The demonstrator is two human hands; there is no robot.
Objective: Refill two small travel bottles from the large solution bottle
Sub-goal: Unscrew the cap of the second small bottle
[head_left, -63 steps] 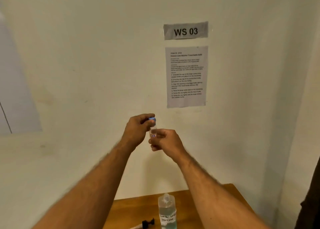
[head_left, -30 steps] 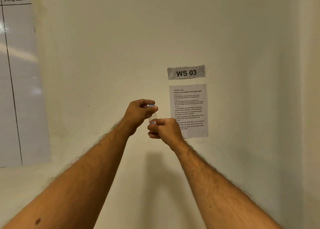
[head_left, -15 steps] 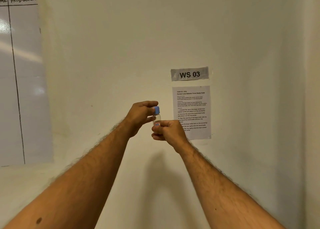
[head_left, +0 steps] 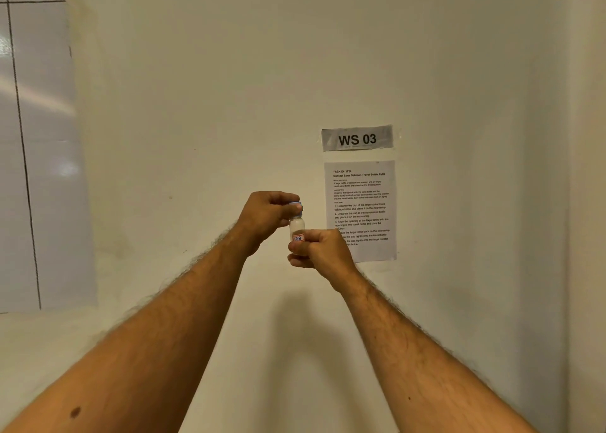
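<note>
A small clear travel bottle (head_left: 297, 227) with a little red-edged label stands upright in the air before the wall. My right hand (head_left: 319, 250) grips its lower body from the right, fingers curled round it. My left hand (head_left: 266, 216) comes in from the left and pinches the blue cap (head_left: 296, 206) on top between thumb and fingers. The large solution bottle and the table are out of the frame.
A pale wall fills the view. A "WS 03" sign (head_left: 357, 138) and a printed instruction sheet (head_left: 362, 203) hang just right of my hands. A whiteboard sheet (head_left: 36, 137) with hand-written headings covers the left edge.
The view rose off the table, and the large bottle dropped out of sight. My left fingers have shifted over the blue cap, now covering more of it. The bottle stays held upright.
</note>
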